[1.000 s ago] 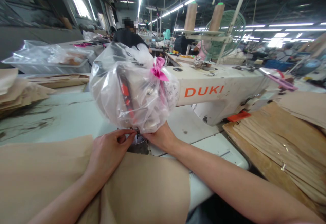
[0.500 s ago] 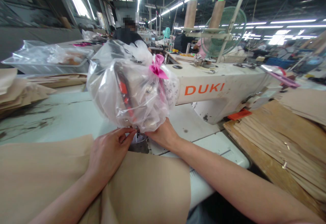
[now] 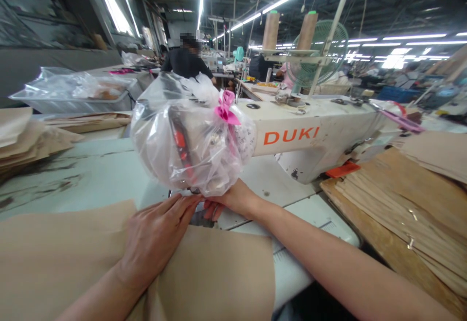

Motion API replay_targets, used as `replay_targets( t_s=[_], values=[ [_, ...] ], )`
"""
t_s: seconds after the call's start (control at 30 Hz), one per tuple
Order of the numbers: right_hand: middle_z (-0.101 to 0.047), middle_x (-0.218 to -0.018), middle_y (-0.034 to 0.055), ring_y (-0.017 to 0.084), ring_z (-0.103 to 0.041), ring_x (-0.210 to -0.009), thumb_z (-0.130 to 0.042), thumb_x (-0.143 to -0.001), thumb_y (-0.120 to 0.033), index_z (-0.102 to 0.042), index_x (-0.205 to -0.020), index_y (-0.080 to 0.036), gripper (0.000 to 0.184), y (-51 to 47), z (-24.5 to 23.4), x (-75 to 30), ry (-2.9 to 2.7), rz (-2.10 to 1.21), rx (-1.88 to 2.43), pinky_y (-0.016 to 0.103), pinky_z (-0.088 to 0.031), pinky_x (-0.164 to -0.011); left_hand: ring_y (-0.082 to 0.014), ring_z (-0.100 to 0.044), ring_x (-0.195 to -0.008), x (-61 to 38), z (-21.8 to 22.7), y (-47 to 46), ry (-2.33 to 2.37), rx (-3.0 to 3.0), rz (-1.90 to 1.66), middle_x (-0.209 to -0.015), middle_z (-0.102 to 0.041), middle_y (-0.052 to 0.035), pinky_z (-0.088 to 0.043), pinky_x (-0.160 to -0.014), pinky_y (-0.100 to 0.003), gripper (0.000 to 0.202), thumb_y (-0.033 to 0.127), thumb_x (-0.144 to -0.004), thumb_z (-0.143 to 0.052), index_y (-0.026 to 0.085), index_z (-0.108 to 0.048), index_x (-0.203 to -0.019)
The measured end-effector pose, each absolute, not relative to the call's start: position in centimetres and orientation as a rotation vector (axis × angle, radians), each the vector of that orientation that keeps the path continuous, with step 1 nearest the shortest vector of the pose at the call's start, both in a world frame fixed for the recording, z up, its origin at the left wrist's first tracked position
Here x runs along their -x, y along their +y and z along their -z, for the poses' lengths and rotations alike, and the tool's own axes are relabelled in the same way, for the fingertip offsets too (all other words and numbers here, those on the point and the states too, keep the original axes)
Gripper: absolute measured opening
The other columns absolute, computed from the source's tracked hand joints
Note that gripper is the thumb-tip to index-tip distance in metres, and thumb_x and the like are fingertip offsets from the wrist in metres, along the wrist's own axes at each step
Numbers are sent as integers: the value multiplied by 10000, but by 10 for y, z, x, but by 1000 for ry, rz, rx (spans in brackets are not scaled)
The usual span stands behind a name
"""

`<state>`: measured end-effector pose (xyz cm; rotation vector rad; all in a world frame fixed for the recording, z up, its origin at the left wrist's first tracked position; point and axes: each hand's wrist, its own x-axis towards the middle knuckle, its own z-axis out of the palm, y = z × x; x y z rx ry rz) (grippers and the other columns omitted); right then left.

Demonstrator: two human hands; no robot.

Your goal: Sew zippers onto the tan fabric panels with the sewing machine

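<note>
An industrial sewing machine (image 3: 292,138) stands before me, its head wrapped in a clear plastic bag (image 3: 197,151) tied with a pink ribbon (image 3: 226,108). My left hand (image 3: 156,233) rests over beige fabric (image 3: 222,267), its fingers pressed together at the needle area under the bag. From the other side my right hand (image 3: 231,200) reaches in, fingers curled and partly covered by the bag. The two sets of fingertips meet or nearly meet there. Whatever they pinch is too small or hidden to make out. The fabric spreads across the table's front, partly under my left forearm.
Stacked beige pieces lie at the left (image 3: 32,141). A plastic tray (image 3: 80,102) holds bagged items. On the right, a wooden board (image 3: 339,192) carries more layered fabric (image 3: 412,214). Thread cones (image 3: 270,31) stand behind the machine, and a person in black (image 3: 188,61) sits further back.
My left hand's fingers have straightened and shifted slightly right, toward my right hand. My right fingertips now show below the bag. The whole view has moved a little.
</note>
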<state>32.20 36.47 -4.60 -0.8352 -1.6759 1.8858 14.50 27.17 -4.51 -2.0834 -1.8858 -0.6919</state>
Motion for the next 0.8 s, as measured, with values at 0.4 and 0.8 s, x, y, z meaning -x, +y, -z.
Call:
replay_targets(
  t_s=[0.4,0.8],
  values=[
    [-598,-522,-37,105,-575,-419,-575,-897,-226,-559,-651,-184,250,360,42,-320,-1976,-1466,971,184,-445,-459,-272,-724,-881,-145,30,291,-2788,2120,1500,-905,-796,-25,-517,-735,-292,419,559,-717,-634,215,-789,-901],
    [-611,-548,0,186,-615,-619,-588,-816,-118,-671,-736,-191,136,361,30,-324,-2233,-728,1187,253,-433,-618,-206,-694,-680,-150,30,288,-2679,1923,858,-684,-747,-11,-413,-618,-268,392,499,-857,-500,246,-768,-991]
  ],
)
